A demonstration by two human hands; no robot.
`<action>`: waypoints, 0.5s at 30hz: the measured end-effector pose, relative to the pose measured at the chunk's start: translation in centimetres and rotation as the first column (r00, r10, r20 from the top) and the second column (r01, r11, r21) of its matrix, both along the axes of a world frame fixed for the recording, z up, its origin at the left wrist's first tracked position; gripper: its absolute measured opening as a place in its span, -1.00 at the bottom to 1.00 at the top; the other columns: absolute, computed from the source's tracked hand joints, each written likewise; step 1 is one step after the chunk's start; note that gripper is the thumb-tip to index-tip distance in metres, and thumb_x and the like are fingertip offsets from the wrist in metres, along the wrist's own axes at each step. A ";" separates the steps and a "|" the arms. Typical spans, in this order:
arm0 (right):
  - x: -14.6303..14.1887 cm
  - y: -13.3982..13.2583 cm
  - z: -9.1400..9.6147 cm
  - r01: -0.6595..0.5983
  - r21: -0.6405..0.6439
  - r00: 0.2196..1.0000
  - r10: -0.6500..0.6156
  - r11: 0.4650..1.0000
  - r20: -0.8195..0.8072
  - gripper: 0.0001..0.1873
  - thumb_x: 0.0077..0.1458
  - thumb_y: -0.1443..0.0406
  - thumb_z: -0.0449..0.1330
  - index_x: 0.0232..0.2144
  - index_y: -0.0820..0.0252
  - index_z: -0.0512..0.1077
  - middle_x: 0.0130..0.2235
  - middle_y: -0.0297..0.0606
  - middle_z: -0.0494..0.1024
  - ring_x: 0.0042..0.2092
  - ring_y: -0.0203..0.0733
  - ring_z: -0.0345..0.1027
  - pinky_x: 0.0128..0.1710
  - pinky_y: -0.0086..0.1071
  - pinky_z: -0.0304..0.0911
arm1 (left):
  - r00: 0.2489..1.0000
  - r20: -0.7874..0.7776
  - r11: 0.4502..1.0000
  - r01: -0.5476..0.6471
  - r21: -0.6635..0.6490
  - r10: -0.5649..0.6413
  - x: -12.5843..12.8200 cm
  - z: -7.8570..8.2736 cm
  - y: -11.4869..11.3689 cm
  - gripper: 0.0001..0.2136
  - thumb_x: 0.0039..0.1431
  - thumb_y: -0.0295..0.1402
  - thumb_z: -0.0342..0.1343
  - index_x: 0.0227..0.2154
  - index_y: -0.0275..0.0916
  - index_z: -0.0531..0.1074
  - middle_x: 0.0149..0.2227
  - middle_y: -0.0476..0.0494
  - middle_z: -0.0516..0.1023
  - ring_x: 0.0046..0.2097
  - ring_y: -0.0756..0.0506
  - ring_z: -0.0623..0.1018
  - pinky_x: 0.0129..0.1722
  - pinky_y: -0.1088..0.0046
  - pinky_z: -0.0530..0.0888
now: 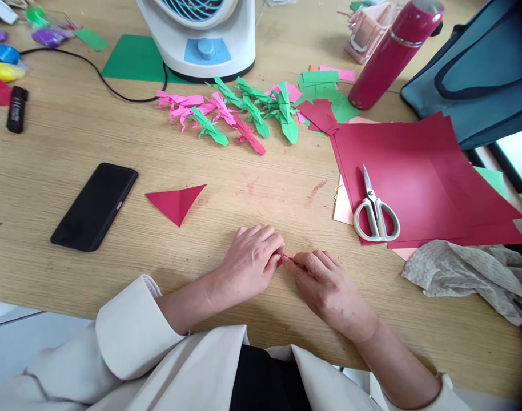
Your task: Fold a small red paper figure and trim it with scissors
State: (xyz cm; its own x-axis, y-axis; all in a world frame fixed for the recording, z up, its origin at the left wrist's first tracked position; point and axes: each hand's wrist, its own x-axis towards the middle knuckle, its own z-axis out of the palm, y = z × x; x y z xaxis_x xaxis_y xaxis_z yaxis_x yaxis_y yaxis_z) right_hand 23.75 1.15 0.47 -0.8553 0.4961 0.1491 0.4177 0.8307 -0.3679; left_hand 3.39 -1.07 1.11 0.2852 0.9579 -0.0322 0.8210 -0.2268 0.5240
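Near the front edge of the table, my left hand and my right hand meet over a small folded piece of red paper. Both hands pinch it between thumb and fingers, and most of it is hidden by them. A red paper triangle with a crease lies flat to the left, apart from my hands. Farther back sits a group of folded paper figures in green, pink and red.
Scissors rest on stacked red paper sheets at right, beside a crumpled cloth. A red bottle and blue bag stand behind. A phone lies left; a white fan heater stands at the back.
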 end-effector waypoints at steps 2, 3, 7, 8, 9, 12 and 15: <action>0.0 -0.1 0.1 0.006 -0.010 1.000 -0.006 1.000 -0.002 -0.72 0.30 0.46 -0.02 -0.03 0.31 0.42 -0.16 -0.06 0.44 -0.22 -0.08 0.26 -0.19 -0.16 0.28 | 1.000 0.012 1.000 0.001 0.001 -0.002 0.0 0.0 -0.1 -0.90 0.21 -0.51 -0.03 -0.35 -0.21 0.33 -0.27 -0.08 0.43 -0.18 -0.13 0.39 -0.18 0.28 0.26; 0.0 -0.2 0.1 0.010 -0.016 1.000 -0.010 1.000 -0.006 -0.72 0.29 0.46 -0.02 -0.05 0.31 0.42 -0.16 -0.06 0.43 -0.21 -0.07 0.26 -0.19 -0.16 0.28 | 1.000 0.016 1.000 0.004 -0.001 -0.004 -0.1 0.1 -0.1 -0.89 0.20 -0.52 -0.04 -0.34 -0.21 0.33 -0.27 -0.08 0.43 -0.18 -0.13 0.39 -0.17 0.28 0.26; 0.0 -0.4 0.3 0.029 -0.020 1.000 -0.029 0.999 0.012 -0.72 0.27 0.50 -0.04 -0.10 0.29 0.42 -0.14 -0.05 0.42 -0.20 -0.06 0.26 -0.19 -0.16 0.29 | 1.000 0.029 1.000 0.004 0.003 -0.004 -0.1 0.0 -0.2 -0.86 0.19 -0.56 -0.06 -0.33 -0.21 0.34 -0.26 -0.07 0.43 -0.17 -0.12 0.39 -0.17 0.29 0.25; 0.0 -0.5 0.3 0.030 -0.012 0.999 -0.030 0.999 0.025 -0.72 0.27 0.50 -0.04 -0.09 0.28 0.42 -0.14 -0.05 0.41 -0.20 -0.06 0.26 -0.19 -0.15 0.29 | 1.000 0.030 1.000 0.001 0.011 -0.001 -0.1 0.0 -0.2 -0.87 0.19 -0.56 -0.05 -0.34 -0.21 0.34 -0.26 -0.07 0.43 -0.17 -0.12 0.39 -0.16 0.29 0.25; 0.0 -0.6 0.3 0.030 -0.002 0.999 -0.030 1.000 0.037 -0.71 0.27 0.50 -0.04 -0.09 0.28 0.42 -0.14 -0.05 0.41 -0.20 -0.06 0.26 -0.19 -0.15 0.29 | 1.000 0.030 1.000 -0.001 0.018 0.000 -0.1 0.0 -0.2 -0.87 0.19 -0.55 -0.05 -0.34 -0.21 0.34 -0.26 -0.07 0.43 -0.17 -0.12 0.39 -0.16 0.29 0.25; -0.1 -0.8 0.3 0.042 0.020 0.998 -0.043 0.999 0.054 -0.72 0.27 0.49 -0.04 -0.07 0.29 0.41 -0.16 -0.05 0.41 -0.22 -0.06 0.25 -0.19 -0.15 0.29 | 1.000 0.025 0.999 -0.002 0.035 0.001 0.0 -0.2 -0.2 -0.87 0.19 -0.55 -0.05 -0.35 -0.22 0.34 -0.26 -0.08 0.43 -0.17 -0.12 0.39 -0.16 0.29 0.25; -0.2 -0.9 0.2 0.059 0.039 0.997 -0.060 0.998 0.041 -0.73 0.27 0.49 -0.03 -0.08 0.30 0.40 -0.20 -0.06 0.41 -0.24 -0.07 0.24 -0.20 -0.16 0.30 | 1.000 0.011 0.999 0.011 0.049 -0.011 -0.1 -0.3 -0.2 -0.87 0.21 -0.54 -0.06 -0.36 -0.22 0.35 -0.27 -0.07 0.43 -0.18 -0.12 0.39 -0.17 0.30 0.25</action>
